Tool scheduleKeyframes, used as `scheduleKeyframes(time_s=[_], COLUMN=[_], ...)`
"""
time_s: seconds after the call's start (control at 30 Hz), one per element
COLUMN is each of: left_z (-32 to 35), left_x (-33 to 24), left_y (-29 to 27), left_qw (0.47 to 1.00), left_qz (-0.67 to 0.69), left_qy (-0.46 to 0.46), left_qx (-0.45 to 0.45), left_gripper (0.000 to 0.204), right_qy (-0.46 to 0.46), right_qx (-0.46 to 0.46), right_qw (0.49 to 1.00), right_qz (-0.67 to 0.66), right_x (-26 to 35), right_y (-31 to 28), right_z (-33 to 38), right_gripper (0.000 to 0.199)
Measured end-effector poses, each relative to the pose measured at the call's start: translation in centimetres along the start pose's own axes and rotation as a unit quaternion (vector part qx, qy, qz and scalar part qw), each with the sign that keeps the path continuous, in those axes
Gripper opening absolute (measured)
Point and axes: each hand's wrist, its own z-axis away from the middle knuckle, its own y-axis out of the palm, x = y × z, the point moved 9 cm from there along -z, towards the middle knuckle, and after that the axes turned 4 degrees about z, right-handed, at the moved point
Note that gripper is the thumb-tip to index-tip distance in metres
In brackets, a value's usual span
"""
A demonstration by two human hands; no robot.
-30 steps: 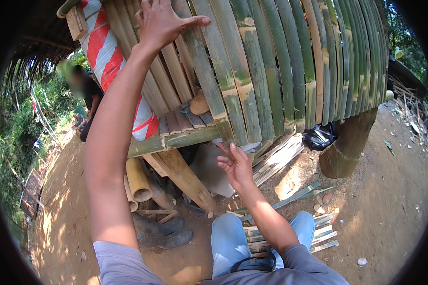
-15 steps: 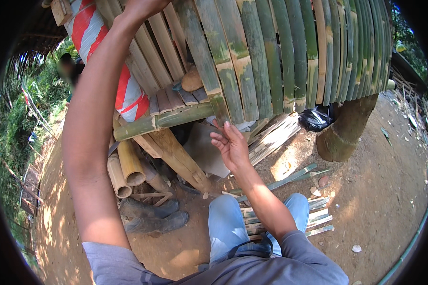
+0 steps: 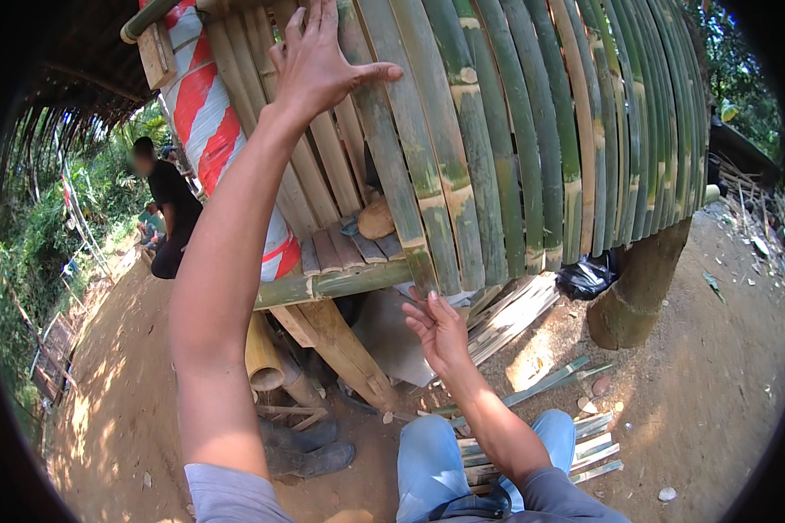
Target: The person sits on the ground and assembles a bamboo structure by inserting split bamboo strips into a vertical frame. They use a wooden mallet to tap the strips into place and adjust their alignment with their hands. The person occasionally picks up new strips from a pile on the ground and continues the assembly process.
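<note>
My two bare hands are well apart, one high and one low, along the end slat (image 3: 389, 166) of a wall of upright green bamboo slats (image 3: 532, 131). This slat is the leftmost in the row, tilted a little, its lower end toward the right. My left hand (image 3: 321, 74) is raised near the top edge, spread wide, fingers pointing up and the thumb stretched right across the slat's face; I cannot tell how firmly it presses. My right hand (image 3: 445, 336) is at the slat's bottom end, palm turned up, thumb and a fingertip right at the tip; I cannot tell whether they pinch it.

Left of the slat stands a post wrapped in red and white (image 3: 205, 122). A horizontal bamboo pole (image 3: 340, 283) runs below a small slatted ledge, where a rounded brown object (image 3: 377, 220) rests. Beneath are a cut bamboo tube (image 3: 262, 362) and dark boots (image 3: 310, 458). Pale split strips (image 3: 519, 315) lie behind my right hand, with a black plastic bag (image 3: 586, 277) beside a thick post (image 3: 637, 288). More slats (image 3: 595, 453) lie on the dirt by my blue-jeaned knees (image 3: 429, 458). Further left, a person in dark clothes (image 3: 176, 205) is near greenery.
</note>
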Motion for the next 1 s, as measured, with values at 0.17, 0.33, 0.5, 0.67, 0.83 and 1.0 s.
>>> scheduleKeyframes(time_s=[0.17, 0.33, 0.5, 0.67, 0.83, 1.0], left_z=[0.1, 0.3, 0.5, 0.7, 0.1, -0.7], left_x=[-0.4, -0.5, 0.0, -1.3, -2.3, -3.7], left_y=[0.4, 0.2, 0.2, -1.5, -1.8, -2.0], left_qw=[0.999, 0.998, 0.997, 0.999, 0.995, 0.991], left_qz=[-0.006, 0.006, 0.032, -0.032, -0.09, -0.059], left_qy=[-0.034, -0.046, -0.06, -0.016, -0.001, -0.077], left_qx=[0.028, 0.043, 0.021, -0.041, -0.031, 0.088], left_gripper=[0.142, 0.143, 0.145, 0.132, 0.123, 0.132], right_qy=[-0.013, -0.011, -0.008, 0.02, 0.037, 0.006], right_qx=[-0.003, -0.007, 0.009, 0.028, 0.021, 0.038], right_qw=[1.0, 1.0, 0.999, 0.997, 0.998, 0.983], right_qz=[0.02, 0.026, 0.035, 0.062, -0.056, -0.179], right_x=[0.4, 0.5, 0.6, -1.5, -4.2, -4.0], right_y=[-0.7, -0.4, -0.2, -1.2, -4.1, -8.9], right_z=[-0.1, 0.2, 0.4, 0.7, 2.4, 4.4], right_gripper=[0.031, 0.031, 0.031, 0.029, 0.023, 0.03])
